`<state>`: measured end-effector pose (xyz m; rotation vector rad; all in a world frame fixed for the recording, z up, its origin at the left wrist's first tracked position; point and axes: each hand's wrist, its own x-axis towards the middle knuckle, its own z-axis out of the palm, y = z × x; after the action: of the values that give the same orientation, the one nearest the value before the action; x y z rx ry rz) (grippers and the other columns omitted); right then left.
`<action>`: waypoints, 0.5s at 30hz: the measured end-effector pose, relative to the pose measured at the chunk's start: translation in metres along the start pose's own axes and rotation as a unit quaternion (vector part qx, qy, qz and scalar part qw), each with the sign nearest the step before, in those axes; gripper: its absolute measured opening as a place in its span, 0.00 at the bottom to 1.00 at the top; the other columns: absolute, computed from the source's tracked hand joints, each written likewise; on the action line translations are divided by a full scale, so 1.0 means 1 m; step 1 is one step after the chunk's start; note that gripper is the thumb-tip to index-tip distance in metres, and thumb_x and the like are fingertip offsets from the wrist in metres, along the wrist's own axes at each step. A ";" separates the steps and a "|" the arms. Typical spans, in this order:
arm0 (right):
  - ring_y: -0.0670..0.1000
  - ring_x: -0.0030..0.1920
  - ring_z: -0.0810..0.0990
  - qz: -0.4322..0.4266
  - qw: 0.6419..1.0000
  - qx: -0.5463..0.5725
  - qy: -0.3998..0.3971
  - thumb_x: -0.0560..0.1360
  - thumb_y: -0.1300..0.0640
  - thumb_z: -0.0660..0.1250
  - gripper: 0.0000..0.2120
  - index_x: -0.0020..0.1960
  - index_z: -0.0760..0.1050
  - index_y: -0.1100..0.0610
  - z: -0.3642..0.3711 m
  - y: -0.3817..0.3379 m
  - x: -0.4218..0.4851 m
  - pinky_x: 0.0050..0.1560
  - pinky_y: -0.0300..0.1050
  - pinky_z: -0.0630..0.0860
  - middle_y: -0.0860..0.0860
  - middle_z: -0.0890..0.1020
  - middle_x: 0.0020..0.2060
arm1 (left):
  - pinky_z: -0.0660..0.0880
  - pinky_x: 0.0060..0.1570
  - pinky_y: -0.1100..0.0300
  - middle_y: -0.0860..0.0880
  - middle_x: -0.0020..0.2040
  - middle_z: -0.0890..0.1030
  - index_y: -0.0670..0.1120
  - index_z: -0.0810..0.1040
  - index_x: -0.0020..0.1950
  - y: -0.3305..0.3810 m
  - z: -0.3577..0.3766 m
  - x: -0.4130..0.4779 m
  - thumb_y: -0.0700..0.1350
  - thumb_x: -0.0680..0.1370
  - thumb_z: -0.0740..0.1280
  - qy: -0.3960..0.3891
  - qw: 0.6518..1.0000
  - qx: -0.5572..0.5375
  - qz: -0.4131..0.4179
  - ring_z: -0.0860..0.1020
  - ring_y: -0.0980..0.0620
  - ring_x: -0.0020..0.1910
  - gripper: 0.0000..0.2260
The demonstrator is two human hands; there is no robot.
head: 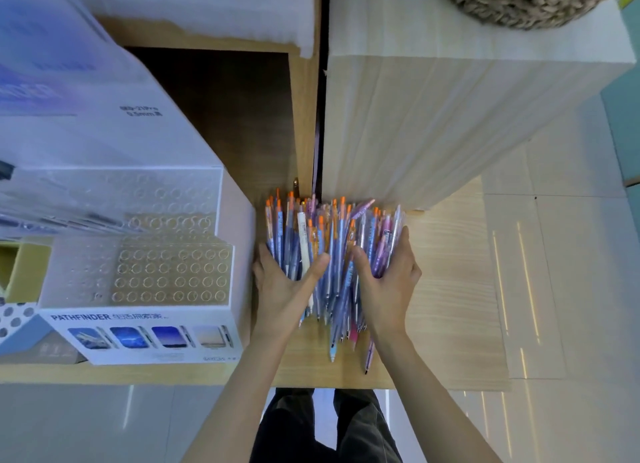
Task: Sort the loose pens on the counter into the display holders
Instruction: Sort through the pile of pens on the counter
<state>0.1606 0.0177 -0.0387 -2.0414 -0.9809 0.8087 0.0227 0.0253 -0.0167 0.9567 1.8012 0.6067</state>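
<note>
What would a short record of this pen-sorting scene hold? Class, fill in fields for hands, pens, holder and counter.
pens: loose pile on the counter, between both hands
left hand: grips the pile's left side, thumb on top
right hand: grips the pile's right side
holder: left of the pens, rows of round holes, near ones look empty
counter: light wood

Both my forearms reach forward, side by side. My left hand (285, 286) cups the left side of the pens (311, 234), thumb laid across them. My right hand (389, 282) curls round their right side, thumb angled inward.
</note>
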 end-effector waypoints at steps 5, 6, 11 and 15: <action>0.49 0.71 0.63 -0.010 0.999 0.039 0.007 0.71 0.35 0.64 0.39 0.76 0.57 0.49 0.018 -0.016 -0.013 0.70 0.56 0.62 0.48 0.67 0.71 | 0.46 0.70 0.61 0.48 0.79 0.46 0.47 0.39 0.78 -0.002 0.000 0.002 0.73 0.65 0.60 0.051 0.990 0.107 0.081 0.47 0.51 0.77 0.54; 0.48 0.72 0.62 -0.005 0.999 0.037 0.011 0.71 0.35 0.64 0.38 0.76 0.56 0.48 0.021 -0.018 -0.016 0.71 0.56 0.61 0.48 0.66 0.72 | 0.45 0.71 0.61 0.46 0.79 0.46 0.45 0.40 0.78 -0.003 0.000 0.001 0.74 0.67 0.57 0.065 0.983 0.138 0.104 0.47 0.50 0.77 0.51; 0.53 0.73 0.61 -0.048 0.999 -0.004 -0.009 0.73 0.34 0.60 0.39 0.76 0.56 0.54 0.023 -0.017 -0.012 0.72 0.55 0.60 0.53 0.64 0.73 | 0.46 0.74 0.54 0.42 0.79 0.47 0.42 0.46 0.78 -0.009 -0.001 -0.006 0.71 0.74 0.48 0.080 0.950 0.246 0.174 0.47 0.47 0.78 0.43; 0.51 0.76 0.50 -0.046 0.998 -0.019 -0.049 0.72 0.32 0.58 0.43 0.78 0.48 0.52 0.018 -0.012 -0.010 0.75 0.50 0.50 0.52 0.54 0.77 | 0.51 0.74 0.53 0.41 0.79 0.49 0.42 0.47 0.78 -0.004 -0.005 -0.008 0.67 0.74 0.55 0.071 0.954 0.237 0.171 0.50 0.46 0.77 0.42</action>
<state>0.1370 0.0209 -0.0370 -1.9891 -1.1446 0.8525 0.0184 0.0162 -0.0129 1.6096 1.9682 0.4643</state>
